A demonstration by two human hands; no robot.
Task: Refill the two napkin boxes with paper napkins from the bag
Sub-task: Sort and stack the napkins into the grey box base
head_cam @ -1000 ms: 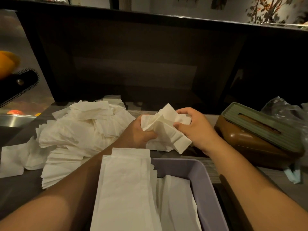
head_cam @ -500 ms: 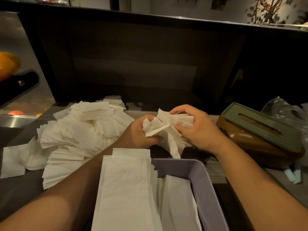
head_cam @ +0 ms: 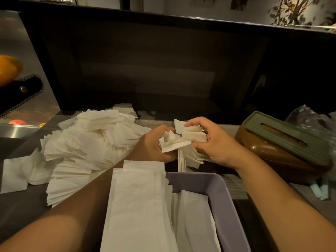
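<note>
Both hands hold one crumpled bundle of white napkins (head_cam: 179,145) above the table's middle. My left hand (head_cam: 154,144) grips its left side and my right hand (head_cam: 212,142) pinches its right side, with loose ends hanging down between them. Just below stands an open lilac napkin box (head_cam: 220,193) with flat folded napkins (head_cam: 138,206) lying in it and over its left rim. A brown napkin box with a green slotted lid (head_cam: 285,142) sits to the right, lid on. A crinkled clear plastic bag (head_cam: 311,119) lies behind it.
A big loose heap of white napkins (head_cam: 83,142) covers the table on the left. Further left is a steel counter (head_cam: 16,128) with orange fruit (head_cam: 9,70). A dark raised wall (head_cam: 163,70) closes off the back. Pale green strips (head_cam: 321,190) lie at the right edge.
The bundle has been squeezed and folded tighter between my hands. My right hand has curled over its top, and the ends now hang down toward the lilac box.
</note>
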